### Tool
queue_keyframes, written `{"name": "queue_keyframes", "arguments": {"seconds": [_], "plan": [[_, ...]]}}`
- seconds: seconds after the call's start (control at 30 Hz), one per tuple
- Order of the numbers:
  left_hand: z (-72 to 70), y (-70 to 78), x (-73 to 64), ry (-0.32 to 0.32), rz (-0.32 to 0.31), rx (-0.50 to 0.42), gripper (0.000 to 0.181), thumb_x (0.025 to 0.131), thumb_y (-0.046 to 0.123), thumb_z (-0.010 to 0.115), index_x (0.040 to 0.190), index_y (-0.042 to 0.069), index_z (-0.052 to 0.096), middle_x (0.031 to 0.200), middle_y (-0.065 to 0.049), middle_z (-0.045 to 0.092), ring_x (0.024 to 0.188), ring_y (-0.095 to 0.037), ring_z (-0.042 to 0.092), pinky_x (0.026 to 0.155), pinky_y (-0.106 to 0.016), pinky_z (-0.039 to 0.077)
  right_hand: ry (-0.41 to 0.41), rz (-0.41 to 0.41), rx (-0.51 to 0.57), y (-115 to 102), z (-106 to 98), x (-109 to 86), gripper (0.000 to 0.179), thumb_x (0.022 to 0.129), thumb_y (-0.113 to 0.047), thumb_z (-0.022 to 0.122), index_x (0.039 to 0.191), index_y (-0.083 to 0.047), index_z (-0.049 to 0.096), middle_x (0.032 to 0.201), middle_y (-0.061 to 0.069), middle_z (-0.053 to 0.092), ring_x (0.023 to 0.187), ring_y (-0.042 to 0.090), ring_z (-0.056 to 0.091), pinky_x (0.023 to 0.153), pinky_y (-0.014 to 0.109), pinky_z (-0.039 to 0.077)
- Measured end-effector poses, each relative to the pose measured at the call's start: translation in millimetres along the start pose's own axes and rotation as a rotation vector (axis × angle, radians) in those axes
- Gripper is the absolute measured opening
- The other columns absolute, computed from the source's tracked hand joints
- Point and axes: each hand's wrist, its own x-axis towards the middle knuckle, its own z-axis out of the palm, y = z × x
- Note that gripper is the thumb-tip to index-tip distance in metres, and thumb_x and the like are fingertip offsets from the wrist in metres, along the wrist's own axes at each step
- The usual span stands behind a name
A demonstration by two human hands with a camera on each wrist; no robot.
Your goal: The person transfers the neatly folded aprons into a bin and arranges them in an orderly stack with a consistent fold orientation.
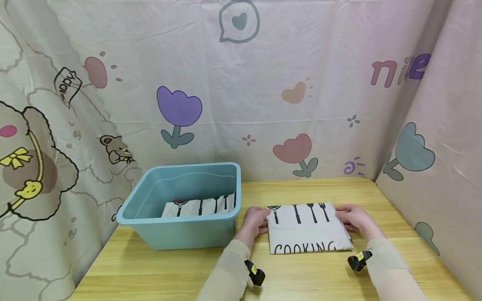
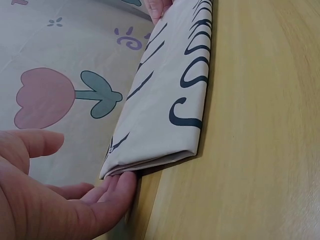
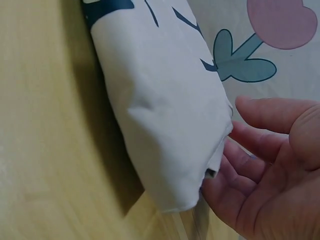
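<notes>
A folded white cloth [image 1: 306,232] lies flat on the table, printed with dark utensils and the word COOKING. At its left edge is my left hand [image 1: 256,219]. In the left wrist view, the fingertips [image 2: 122,187] reach just under the folded layers while the thumb stays apart from the cloth. My right hand [image 1: 355,219] is at the opposite edge. The right wrist view shows its fingers [image 3: 245,162] against the cloth's uneven end, partly hidden behind it, with the thumb raised away. Some loose layers stick out at that end.
Left of the cloth stands a blue plastic bin [image 1: 184,234], with another white cloth [image 1: 190,207] of the same print inside. The wooden table [image 1: 301,276] runs back to a printed curtain [image 1: 241,83], which also hangs along both sides.
</notes>
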Motion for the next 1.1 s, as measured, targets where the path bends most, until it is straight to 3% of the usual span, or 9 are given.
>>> {"name": "queue_keyframes", "arguments": {"seconds": [0.2, 0.47, 0.83, 1.1], "plan": [[2.1, -2.9, -0.4, 0.016, -0.004, 0.018, 0.047, 0.094, 0.017, 0.065, 0.133, -0.006, 0.050, 0.104, -0.014, 0.065, 0.087, -0.024, 0.064, 0.071, -0.037, 0.057, -0.015, -0.011, 0.045, 2, 2, -2.3, 0.052, 0.100, -0.008, 0.055, 0.138, 0.019, 0.035, 0.104, 0.015, 0.067, 0.081, 0.013, 0.063, 0.071, 0.033, 0.056], [3.8, -6.1, 0.7, 0.027, 0.032, 0.051, 0.029, 0.092, 0.014, 0.066, 0.112, -0.006, 0.060, 0.090, -0.009, 0.062, 0.077, -0.018, 0.058, 0.066, -0.029, 0.052, -0.008, -0.029, 0.001, 3, 4, -5.5, 0.052, 0.100, -0.009, 0.055, 0.139, 0.018, 0.036, 0.112, 0.022, 0.065, 0.082, 0.014, 0.063, 0.071, 0.032, 0.055], [6.1, -6.3, -2.2, -0.001, 0.023, -0.028, 0.035, 0.093, 0.013, 0.064, 0.119, -0.009, 0.056, 0.099, -0.014, 0.066, 0.084, -0.022, 0.066, 0.071, -0.037, 0.057, -0.008, -0.027, 0.049, 5, 5, -10.2, 0.055, 0.099, -0.008, 0.056, 0.144, 0.013, 0.032, 0.112, 0.020, 0.064, 0.081, 0.016, 0.064, 0.070, 0.036, 0.056], [6.0, -10.6, -3.6, 0.005, 0.015, -0.080, 0.039, 0.094, 0.011, 0.064, 0.125, -0.010, 0.054, 0.105, -0.015, 0.062, 0.088, -0.023, 0.063, 0.073, -0.035, 0.057, -0.011, -0.043, 0.113, 5, 3, -14.7, 0.059, 0.099, -0.007, 0.057, 0.147, 0.011, 0.028, 0.114, 0.018, 0.064, 0.085, 0.015, 0.065, 0.071, 0.036, 0.057]]}}
